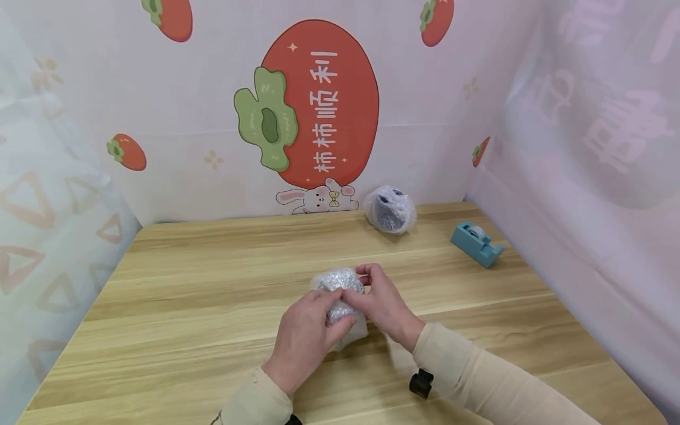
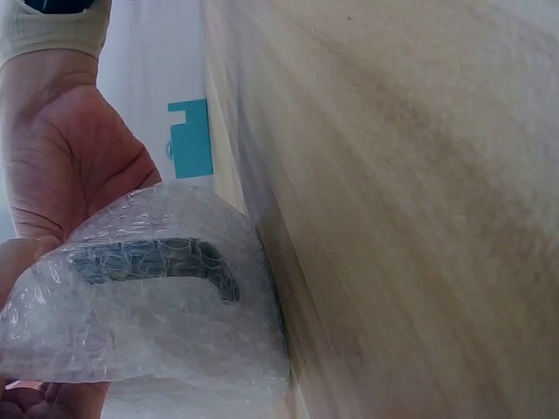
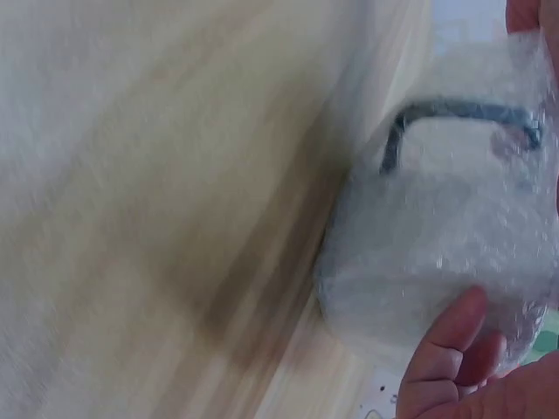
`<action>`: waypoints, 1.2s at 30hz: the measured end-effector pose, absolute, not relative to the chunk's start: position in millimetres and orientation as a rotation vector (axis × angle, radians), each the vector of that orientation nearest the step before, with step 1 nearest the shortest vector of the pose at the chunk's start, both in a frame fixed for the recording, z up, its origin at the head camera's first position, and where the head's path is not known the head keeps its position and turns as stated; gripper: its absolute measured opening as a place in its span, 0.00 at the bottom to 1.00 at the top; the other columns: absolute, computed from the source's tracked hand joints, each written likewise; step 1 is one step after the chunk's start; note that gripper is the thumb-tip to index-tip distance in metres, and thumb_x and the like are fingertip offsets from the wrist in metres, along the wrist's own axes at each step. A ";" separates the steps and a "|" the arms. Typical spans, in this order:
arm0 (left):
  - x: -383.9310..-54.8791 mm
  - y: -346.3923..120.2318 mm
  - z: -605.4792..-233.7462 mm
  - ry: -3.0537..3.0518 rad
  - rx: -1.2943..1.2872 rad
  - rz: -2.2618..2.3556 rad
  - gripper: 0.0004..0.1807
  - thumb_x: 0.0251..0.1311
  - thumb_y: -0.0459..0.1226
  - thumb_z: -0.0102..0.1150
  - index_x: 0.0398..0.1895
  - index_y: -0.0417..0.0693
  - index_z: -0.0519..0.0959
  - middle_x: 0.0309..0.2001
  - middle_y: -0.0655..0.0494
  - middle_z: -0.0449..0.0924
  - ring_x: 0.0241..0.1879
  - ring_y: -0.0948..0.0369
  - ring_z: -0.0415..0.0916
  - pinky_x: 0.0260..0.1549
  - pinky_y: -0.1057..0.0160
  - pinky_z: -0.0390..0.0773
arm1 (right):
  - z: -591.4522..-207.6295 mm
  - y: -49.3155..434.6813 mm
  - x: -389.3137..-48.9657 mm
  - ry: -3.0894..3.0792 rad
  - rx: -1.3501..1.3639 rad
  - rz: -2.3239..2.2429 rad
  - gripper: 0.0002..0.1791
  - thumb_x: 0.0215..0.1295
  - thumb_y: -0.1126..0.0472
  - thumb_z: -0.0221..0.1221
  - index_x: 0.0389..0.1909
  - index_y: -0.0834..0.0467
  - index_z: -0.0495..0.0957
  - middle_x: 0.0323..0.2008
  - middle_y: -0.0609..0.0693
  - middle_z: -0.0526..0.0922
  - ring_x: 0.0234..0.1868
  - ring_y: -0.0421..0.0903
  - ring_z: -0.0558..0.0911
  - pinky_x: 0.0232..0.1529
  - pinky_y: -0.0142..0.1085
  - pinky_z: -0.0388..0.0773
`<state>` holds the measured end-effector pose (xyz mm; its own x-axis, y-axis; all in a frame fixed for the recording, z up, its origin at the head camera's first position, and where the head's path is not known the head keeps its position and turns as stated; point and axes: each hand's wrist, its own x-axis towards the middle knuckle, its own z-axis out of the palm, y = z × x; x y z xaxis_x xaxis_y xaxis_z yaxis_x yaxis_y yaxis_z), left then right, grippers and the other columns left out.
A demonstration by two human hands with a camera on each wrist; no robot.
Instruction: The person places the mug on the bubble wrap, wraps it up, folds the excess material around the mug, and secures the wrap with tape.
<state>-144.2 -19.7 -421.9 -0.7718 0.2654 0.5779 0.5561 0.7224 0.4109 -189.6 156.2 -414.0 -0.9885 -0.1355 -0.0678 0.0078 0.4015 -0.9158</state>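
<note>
A bundle in clear bubble wrap [image 1: 340,278] stands on the wooden table between the two hands. A dark, bent handle-like band [image 3: 463,109] shows through its side in both wrist views. My left hand [image 1: 305,333] grips the wrap from the near left, thumb along the front and index finger at the top. From the right, my right hand [image 1: 385,304] pinches the top of the wrap with its thumb, while its other fingers curl round the far side. Fingers [image 3: 454,336] of the right hand lie against the wrap in the right wrist view.
Another bubble-wrapped bundle [image 1: 390,209], dark blue and white inside, sits at the table's back edge by the printed wall. A teal tape dispenser [image 1: 476,243] stands at the back right. Printed cloth [image 1: 595,118] hangs along the sides and back.
</note>
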 end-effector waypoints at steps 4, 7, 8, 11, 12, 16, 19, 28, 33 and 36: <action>-146.3 -16.5 -420.2 -2.436 -0.644 -0.793 0.24 0.53 0.45 0.80 0.49 0.39 0.88 0.39 0.51 0.89 0.33 0.63 0.83 0.31 0.64 0.83 | -415.4 162.5 -182.1 2.510 -0.210 -1.666 0.32 0.72 0.49 0.63 0.68 0.62 0.66 0.61 0.59 0.73 0.49 0.49 0.78 0.45 0.39 0.81; -147.6 -14.3 -418.0 -2.439 -0.672 -0.763 0.22 0.53 0.44 0.79 0.47 0.39 0.89 0.38 0.50 0.88 0.33 0.61 0.84 0.32 0.63 0.85 | -414.9 169.8 -175.7 2.472 -0.277 -1.656 0.33 0.76 0.48 0.59 0.73 0.57 0.60 0.65 0.60 0.69 0.46 0.48 0.79 0.45 0.39 0.81; -148.1 -13.6 -417.1 -2.438 -0.682 -0.751 0.22 0.53 0.44 0.79 0.46 0.38 0.89 0.38 0.50 0.88 0.33 0.61 0.85 0.32 0.63 0.85 | -414.8 171.7 -174.6 2.462 -0.307 -1.658 0.32 0.77 0.49 0.58 0.74 0.55 0.59 0.66 0.60 0.68 0.45 0.48 0.80 0.45 0.38 0.81; -149.7 -14.0 -415.3 -2.431 -0.697 -0.713 0.21 0.52 0.44 0.80 0.45 0.39 0.89 0.37 0.49 0.88 0.33 0.59 0.86 0.33 0.61 0.86 | -414.6 173.2 -174.7 2.465 -0.423 -1.649 0.28 0.78 0.52 0.58 0.72 0.53 0.62 0.65 0.61 0.69 0.38 0.47 0.82 0.42 0.37 0.81; -150.0 -14.7 -415.0 -2.429 -0.696 -0.708 0.21 0.51 0.43 0.80 0.44 0.39 0.89 0.37 0.49 0.88 0.33 0.59 0.86 0.33 0.60 0.87 | -414.6 172.2 -175.8 2.503 -0.485 -1.624 0.25 0.78 0.53 0.58 0.70 0.53 0.65 0.63 0.60 0.71 0.39 0.45 0.81 0.42 0.36 0.81; -148.7 -19.2 -416.8 -2.436 -0.671 -0.705 0.20 0.51 0.43 0.80 0.43 0.39 0.89 0.36 0.50 0.89 0.34 0.59 0.86 0.32 0.60 0.86 | -415.2 166.9 -176.2 2.758 -0.698 -1.396 0.13 0.77 0.54 0.59 0.56 0.53 0.80 0.58 0.56 0.79 0.46 0.46 0.81 0.45 0.39 0.82; -147.3 -20.8 -419.2 -2.429 -0.663 -0.706 0.21 0.51 0.43 0.80 0.44 0.39 0.89 0.36 0.51 0.89 0.34 0.60 0.86 0.32 0.61 0.86 | -415.8 168.2 -172.8 2.980 -0.894 -1.109 0.11 0.77 0.53 0.60 0.53 0.50 0.86 0.60 0.57 0.82 0.59 0.52 0.82 0.56 0.48 0.82; -150.1 -19.5 -419.3 -2.385 -0.677 -0.694 0.22 0.49 0.44 0.81 0.41 0.38 0.89 0.35 0.52 0.89 0.34 0.60 0.86 0.32 0.60 0.86 | -407.2 183.5 -175.8 3.063 -1.226 -0.608 0.19 0.80 0.48 0.55 0.61 0.50 0.85 0.67 0.66 0.77 0.67 0.60 0.79 0.63 0.53 0.79; -149.0 -20.2 -416.7 -2.413 -0.677 -0.722 0.21 0.49 0.44 0.82 0.41 0.39 0.89 0.34 0.53 0.89 0.31 0.63 0.83 0.29 0.63 0.83 | -394.9 190.2 -175.9 2.938 -1.201 -0.478 0.22 0.81 0.49 0.53 0.69 0.48 0.78 0.72 0.68 0.70 0.70 0.61 0.76 0.65 0.55 0.77; -148.7 -19.7 -416.0 -2.422 -0.682 -0.722 0.21 0.49 0.44 0.82 0.41 0.39 0.89 0.33 0.53 0.88 0.30 0.64 0.81 0.28 0.66 0.82 | -391.2 193.9 -174.4 2.911 -1.206 -0.403 0.24 0.81 0.50 0.54 0.73 0.47 0.74 0.73 0.68 0.68 0.70 0.61 0.76 0.64 0.55 0.78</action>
